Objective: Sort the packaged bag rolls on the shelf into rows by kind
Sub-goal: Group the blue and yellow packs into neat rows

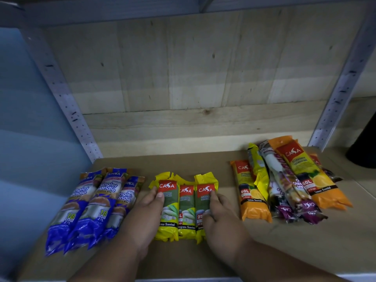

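Blue rolls: three, side by side
Yellow rolls: three
Left hand, right hand: fingers apart, pressing the yellow trio's flanks

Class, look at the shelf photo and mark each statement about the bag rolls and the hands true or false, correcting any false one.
1. Three blue plastic-wrapped rolls lie side by side at the left. True.
2. The left hand rests on the orange pack. False: it touches the yellow-and-green lemongrass rolls.
3. The right hand touches the same yellow-and-green row. True.
4. The pile at the right is sorted. False: orange, purple and yellow packs overlap.
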